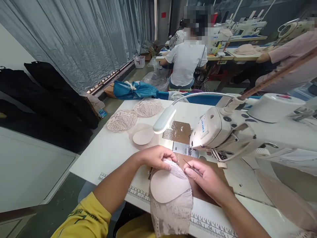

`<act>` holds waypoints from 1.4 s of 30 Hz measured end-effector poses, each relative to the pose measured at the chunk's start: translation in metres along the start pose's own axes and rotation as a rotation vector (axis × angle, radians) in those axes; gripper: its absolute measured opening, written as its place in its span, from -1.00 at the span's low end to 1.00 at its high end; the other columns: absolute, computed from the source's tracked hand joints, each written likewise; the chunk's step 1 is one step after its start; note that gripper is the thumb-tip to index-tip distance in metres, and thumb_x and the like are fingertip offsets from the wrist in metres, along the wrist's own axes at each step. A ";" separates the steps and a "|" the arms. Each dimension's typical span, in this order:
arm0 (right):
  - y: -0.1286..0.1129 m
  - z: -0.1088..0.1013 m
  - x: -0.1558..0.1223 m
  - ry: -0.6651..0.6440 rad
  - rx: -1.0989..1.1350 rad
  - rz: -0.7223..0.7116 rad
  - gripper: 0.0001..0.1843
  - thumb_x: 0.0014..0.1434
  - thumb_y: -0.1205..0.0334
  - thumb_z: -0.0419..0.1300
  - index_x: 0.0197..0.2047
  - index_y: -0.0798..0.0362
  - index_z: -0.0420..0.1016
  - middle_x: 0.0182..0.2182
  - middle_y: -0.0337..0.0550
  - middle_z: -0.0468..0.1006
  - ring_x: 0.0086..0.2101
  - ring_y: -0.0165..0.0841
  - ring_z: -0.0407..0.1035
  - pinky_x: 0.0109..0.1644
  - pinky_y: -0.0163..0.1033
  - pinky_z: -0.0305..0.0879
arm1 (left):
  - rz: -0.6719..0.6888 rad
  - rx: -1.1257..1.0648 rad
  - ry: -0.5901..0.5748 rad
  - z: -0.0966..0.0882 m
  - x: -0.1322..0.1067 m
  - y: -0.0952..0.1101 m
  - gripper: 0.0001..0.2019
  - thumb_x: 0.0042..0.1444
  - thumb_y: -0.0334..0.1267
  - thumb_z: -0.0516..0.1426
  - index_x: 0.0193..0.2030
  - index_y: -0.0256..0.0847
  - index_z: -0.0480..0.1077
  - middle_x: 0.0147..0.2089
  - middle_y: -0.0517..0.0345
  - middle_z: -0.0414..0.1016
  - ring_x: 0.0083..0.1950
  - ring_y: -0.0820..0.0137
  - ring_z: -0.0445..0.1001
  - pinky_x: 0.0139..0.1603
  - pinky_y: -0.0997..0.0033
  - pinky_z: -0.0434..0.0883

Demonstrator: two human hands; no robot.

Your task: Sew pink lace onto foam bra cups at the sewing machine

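My left hand point(157, 156) pinches the upper edge of a beige lace piece point(172, 216) between thumb and fingers. A smooth pale oval cup pad point(168, 186) lies on the lace, its top partly under a folded lace edge. The lace hangs over the table's front edge toward my lap. In my right hand point(204, 175) is a thin dark pointed tool point(190, 164), its tip pointing up and left; its exact kind I cannot make out. The right fingertips are at the right edge of the lace. Just beyond both hands is the sewing machine's metal needle plate point(182, 147).
The white sewing machine point(230, 122) stands on the right, with a lamp point(164, 119) on a bendable neck over the table point(106, 155). Two lace cups point(122, 120) and a pad on mesh point(143, 136) lie at left. Co-workers point(187, 61) sit at machines beyond.
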State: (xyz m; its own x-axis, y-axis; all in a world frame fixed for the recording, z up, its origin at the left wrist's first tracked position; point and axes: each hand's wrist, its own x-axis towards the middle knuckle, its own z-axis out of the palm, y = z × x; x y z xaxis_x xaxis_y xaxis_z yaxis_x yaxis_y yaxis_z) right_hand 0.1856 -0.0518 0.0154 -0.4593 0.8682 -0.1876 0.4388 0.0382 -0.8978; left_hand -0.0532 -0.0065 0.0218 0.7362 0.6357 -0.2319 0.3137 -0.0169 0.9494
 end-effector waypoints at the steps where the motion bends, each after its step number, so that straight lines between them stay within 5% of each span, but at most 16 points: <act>1: -0.002 0.004 0.002 0.035 0.027 0.011 -0.67 0.16 -0.08 0.12 -0.28 0.02 0.44 -0.33 -0.19 0.49 -0.29 -0.30 0.36 -0.20 -0.25 0.28 | 0.027 -0.036 0.006 0.005 0.002 0.000 -0.63 -0.04 -0.29 0.26 -0.04 -0.25 0.42 -0.29 0.18 0.39 -0.33 0.50 0.32 -0.32 0.55 0.27; 7: -0.006 0.016 0.006 0.057 0.022 0.026 -0.65 0.19 -0.07 0.10 -0.35 0.05 0.47 -0.40 -0.19 0.50 -0.36 -0.32 0.36 -0.30 -0.26 0.28 | 0.138 -0.003 0.155 0.011 0.001 0.007 -0.61 0.02 -0.24 0.24 0.01 -0.23 0.38 -0.21 0.11 0.40 -0.27 0.46 0.35 -0.23 0.48 0.31; 11: 0.001 0.012 0.001 0.105 0.079 -0.017 -0.68 0.21 -0.03 0.10 -0.22 0.03 0.49 -0.34 -0.17 0.54 -0.30 -0.30 0.39 -0.25 -0.28 0.30 | 0.016 0.122 0.320 -0.005 -0.014 0.016 -0.74 0.02 -0.11 0.24 -0.25 -0.27 0.43 -0.45 0.25 0.33 -0.44 0.54 0.26 -0.43 0.57 0.20; 15: 0.005 0.008 -0.003 0.124 0.068 -0.038 -0.68 0.20 -0.03 0.11 -0.19 0.03 0.50 -0.32 -0.16 0.56 -0.27 -0.29 0.41 -0.22 -0.26 0.32 | -0.164 0.150 0.171 -0.010 -0.019 0.018 -0.64 0.00 0.03 0.23 -0.37 -0.29 0.44 -0.49 0.22 0.37 -0.48 0.53 0.27 -0.49 0.56 0.15; 18: 0.003 0.009 -0.004 0.136 0.071 -0.056 -0.68 0.20 -0.03 0.10 -0.18 0.02 0.50 -0.32 -0.16 0.56 -0.28 -0.29 0.41 -0.21 -0.26 0.33 | -0.140 0.156 0.060 -0.003 -0.015 0.016 -0.64 -0.03 0.04 0.25 -0.42 -0.28 0.41 -0.51 0.27 0.29 -0.49 0.55 0.19 -0.50 0.55 0.11; 24: -0.001 0.009 -0.003 0.132 0.013 -0.051 -0.68 0.22 -0.03 0.06 -0.21 0.00 0.49 -0.34 -0.19 0.56 -0.32 -0.31 0.42 -0.25 -0.27 0.34 | 0.002 0.005 0.139 0.012 -0.002 0.011 -0.70 0.04 -0.05 0.22 -0.35 -0.29 0.39 -0.49 0.29 0.18 -0.49 0.57 0.13 -0.49 0.55 0.10; 27: 0.002 0.004 -0.003 0.177 -0.160 -0.014 -0.71 0.21 0.00 0.04 -0.31 -0.02 0.47 -0.41 -0.22 0.55 -0.38 -0.31 0.42 -0.30 -0.27 0.33 | 0.023 0.004 0.308 0.007 -0.003 0.010 -0.76 0.10 -0.11 0.17 -0.28 -0.28 0.43 -0.49 0.27 0.25 -0.50 0.55 0.21 -0.47 0.54 0.17; 32: 0.021 -0.006 -0.006 0.410 -0.605 0.062 -0.72 0.16 0.03 0.05 -0.17 -0.07 0.49 -0.48 -0.22 0.59 -0.57 -0.31 0.40 -0.53 -0.27 0.25 | 0.002 0.337 0.963 -0.019 -0.011 0.010 -0.75 0.14 -0.13 0.10 -0.13 -0.22 0.45 -0.26 0.08 0.48 -0.21 0.32 0.44 -0.15 0.35 0.36; 35: 0.025 -0.003 -0.010 0.555 -0.726 -0.157 -0.65 0.17 0.13 0.04 -0.03 -0.04 0.50 -0.35 -0.14 0.63 -0.51 -0.29 0.44 -0.53 -0.26 0.28 | -0.184 0.484 0.931 -0.030 -0.009 0.004 -0.53 0.02 -0.14 0.20 0.09 -0.18 0.35 0.07 -0.04 0.41 0.09 0.12 0.35 0.06 0.23 0.31; 37: 0.018 0.004 -0.012 0.486 -0.721 -0.397 -0.62 0.15 0.30 0.01 0.00 -0.03 0.49 -0.17 -0.08 0.61 -0.35 -0.28 0.49 -0.38 -0.26 0.36 | -0.253 0.486 0.835 -0.032 -0.006 0.000 -0.45 -0.07 -0.17 0.25 0.11 -0.19 0.34 0.10 -0.06 0.40 0.12 0.07 0.33 0.06 0.24 0.30; 39: 0.008 0.011 -0.012 0.284 -0.712 -0.557 -0.54 0.04 0.43 0.00 -0.03 -0.03 0.50 -0.04 -0.07 0.56 -0.22 -0.27 0.48 -0.26 -0.26 0.38 | -0.256 0.449 0.764 -0.030 -0.003 -0.003 -0.50 -0.12 -0.21 0.26 0.04 -0.19 0.40 -0.01 -0.01 0.47 0.03 0.10 0.39 -0.03 0.31 0.33; 42: -0.004 0.016 -0.012 0.003 -0.683 -0.559 -0.57 -0.12 0.49 -0.01 -0.24 -0.05 0.51 -0.21 -0.12 0.59 -0.30 -0.28 0.44 -0.30 -0.26 0.31 | -0.246 0.368 0.653 -0.026 -0.002 -0.005 -0.73 -0.06 -0.20 0.20 -0.19 -0.23 0.48 -0.28 0.10 0.51 -0.22 0.24 0.46 -0.26 0.42 0.34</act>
State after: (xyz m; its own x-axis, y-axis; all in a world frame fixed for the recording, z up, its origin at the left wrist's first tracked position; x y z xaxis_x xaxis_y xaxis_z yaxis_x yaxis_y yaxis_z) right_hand 0.1768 -0.0708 0.0149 -0.7430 0.6356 0.2096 0.5172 0.7440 -0.4230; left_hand -0.0720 0.0120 0.0235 0.1544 0.9771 -0.1465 0.6838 0.0013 0.7297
